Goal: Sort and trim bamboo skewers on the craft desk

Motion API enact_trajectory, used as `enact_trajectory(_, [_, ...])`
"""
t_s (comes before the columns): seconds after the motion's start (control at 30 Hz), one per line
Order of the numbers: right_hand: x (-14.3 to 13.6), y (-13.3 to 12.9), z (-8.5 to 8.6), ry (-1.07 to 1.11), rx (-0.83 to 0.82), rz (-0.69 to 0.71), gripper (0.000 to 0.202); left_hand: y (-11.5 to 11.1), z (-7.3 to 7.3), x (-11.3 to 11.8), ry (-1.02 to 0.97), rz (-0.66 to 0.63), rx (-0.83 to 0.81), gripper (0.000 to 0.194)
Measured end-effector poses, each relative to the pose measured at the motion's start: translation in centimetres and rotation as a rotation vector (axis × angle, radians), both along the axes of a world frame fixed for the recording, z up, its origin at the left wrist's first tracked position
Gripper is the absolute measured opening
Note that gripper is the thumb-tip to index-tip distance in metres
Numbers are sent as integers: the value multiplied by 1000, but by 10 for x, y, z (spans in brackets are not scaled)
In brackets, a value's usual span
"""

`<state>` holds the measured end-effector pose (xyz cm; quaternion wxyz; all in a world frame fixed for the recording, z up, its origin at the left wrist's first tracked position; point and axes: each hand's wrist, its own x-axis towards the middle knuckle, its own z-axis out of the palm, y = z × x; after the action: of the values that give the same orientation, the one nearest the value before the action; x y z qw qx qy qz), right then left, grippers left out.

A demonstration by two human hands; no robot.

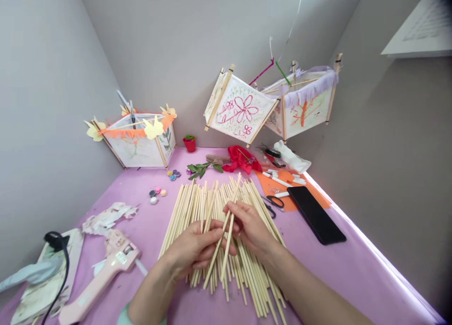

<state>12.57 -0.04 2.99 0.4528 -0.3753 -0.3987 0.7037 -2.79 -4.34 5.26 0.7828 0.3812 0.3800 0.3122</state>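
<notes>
A wide pile of thin pale wooden sticks (183,207) lies lengthwise in front of me on the purple-covered table. Over its middle, my left hand (199,242) is closed around a pair of sticks (211,205) that poke up past its fingers. Close beside it, my right hand (252,226) pinches two more sticks (216,256) between thumb and fingers; they slant down toward me, crossing near the left fingertips. The hands nearly meet, and I cannot tell whether the left fingers also touch the right hand's sticks.
A pink glue gun (102,282) lies at the left near crumpled paper (109,217). At the right are a black phone (316,214), scissors (274,201) and orange paper (291,203). Behind stand a decorated lantern (136,148), a red pot (189,145) and red cloth (240,159); lanterns (243,106) hang above.
</notes>
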Motion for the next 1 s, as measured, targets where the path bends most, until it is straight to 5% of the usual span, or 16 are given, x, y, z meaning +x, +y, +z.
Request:
enact_trajectory(0.3, [12, 15, 3, 128, 80, -202, 28, -1, 4, -2, 54, -13, -33, 31])
enact_trajectory(1.0, [9, 2, 8, 21, 164, -96, 30, -5, -2, -1, 25, -42, -16, 35])
